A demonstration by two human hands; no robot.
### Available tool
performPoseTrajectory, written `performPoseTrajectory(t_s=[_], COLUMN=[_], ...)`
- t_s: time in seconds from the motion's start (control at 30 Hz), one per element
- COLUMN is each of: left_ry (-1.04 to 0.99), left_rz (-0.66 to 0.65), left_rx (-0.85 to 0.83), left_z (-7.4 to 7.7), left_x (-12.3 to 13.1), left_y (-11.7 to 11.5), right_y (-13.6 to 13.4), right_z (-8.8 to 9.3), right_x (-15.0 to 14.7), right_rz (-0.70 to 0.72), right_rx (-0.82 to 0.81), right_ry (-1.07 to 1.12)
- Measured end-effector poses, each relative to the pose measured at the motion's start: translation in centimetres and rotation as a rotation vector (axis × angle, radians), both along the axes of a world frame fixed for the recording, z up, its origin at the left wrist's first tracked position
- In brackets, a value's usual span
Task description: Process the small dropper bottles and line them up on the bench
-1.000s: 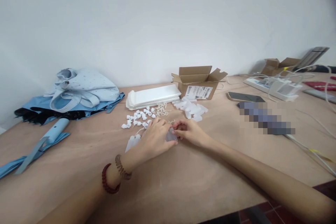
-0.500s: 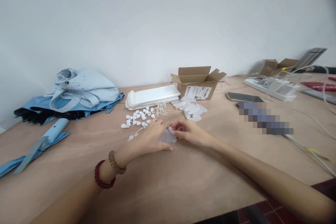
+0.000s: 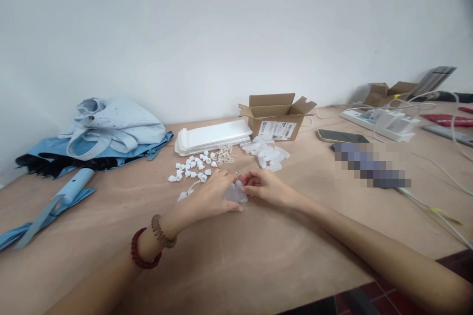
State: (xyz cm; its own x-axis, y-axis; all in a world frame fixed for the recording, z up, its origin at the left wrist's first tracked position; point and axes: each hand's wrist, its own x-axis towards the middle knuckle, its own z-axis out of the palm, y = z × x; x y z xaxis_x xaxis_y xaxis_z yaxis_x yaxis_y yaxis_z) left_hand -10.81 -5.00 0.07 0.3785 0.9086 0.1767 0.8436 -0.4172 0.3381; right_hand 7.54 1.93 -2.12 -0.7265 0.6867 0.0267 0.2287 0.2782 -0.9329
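Several translucent plastic pieces (image 3: 235, 193) are bunched at the table's middle, between my two hands. My left hand (image 3: 218, 192) curls round their left side, fingers and thumb closed about them. From the right, my right hand (image 3: 258, 184) pinches the upper right of the bunch with thumb and forefinger. A short string shows just above the fingertips. White caps (image 3: 190, 165) lie scattered behind my left hand, beside a small heap of pale strings (image 3: 225, 154). More translucent pieces (image 3: 266, 152) are piled behind my right hand.
Behind are a stack of white sheets (image 3: 214, 137) and an open cardboard box (image 3: 277, 118). A blue umbrella (image 3: 77, 184) and a pale cloth bag (image 3: 118, 125) lie left. To the right are a phone (image 3: 342, 136), a power strip (image 3: 377, 125) and cables.
The view has shifted slightly. Both hands stay at the bunch in nearly the same pose, and the translucent pieces between them have moved very little.
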Motion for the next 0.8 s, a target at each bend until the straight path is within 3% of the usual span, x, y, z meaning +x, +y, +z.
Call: performPoseTrajectory(t_s=[0.23, 0.3, 0.37, 0.47, 0.67, 0.73, 0.8], left_ry=[-0.07, -0.162, -0.228, -0.188, -0.035, -0.061, -0.143], left_rz=[0.029, 0.107, 0.214, 0.34, 0.336, 0.347, 0.358], left_rx=[-0.016, -0.01, 0.026, 0.128, 0.216, 0.208, 0.168], left_z=[0.4, 0.6, 0.8, 0.5, -1.3, -0.5, 1.7], left_x=[0.3, 0.3, 0.0, -1.1, -3.2, -2.8, -1.6], left_y=[0.1, 0.7, 1.5, 2.8, 4.5, 4.1, 2.5], right_y=[-0.1, 0.4, 1.4, 3.0, 4.2, 3.9, 3.4], right_z=[0.3, 0.7, 1.1, 1.7, 2.2, 2.3, 2.3], right_x=[0.2, 0.6, 1.4, 2.5, 3.3, 3.3, 3.3], right_rz=[-0.011, -0.069, -0.146, -0.238, -0.29, -0.279, -0.272], right_rx=[0.02, 0.142, 0.365, 0.691, 0.91, 0.938, 0.943], right_ry=[-0.029, -0.049, -0.079, -0.21, -0.542, -0.59, -0.603])
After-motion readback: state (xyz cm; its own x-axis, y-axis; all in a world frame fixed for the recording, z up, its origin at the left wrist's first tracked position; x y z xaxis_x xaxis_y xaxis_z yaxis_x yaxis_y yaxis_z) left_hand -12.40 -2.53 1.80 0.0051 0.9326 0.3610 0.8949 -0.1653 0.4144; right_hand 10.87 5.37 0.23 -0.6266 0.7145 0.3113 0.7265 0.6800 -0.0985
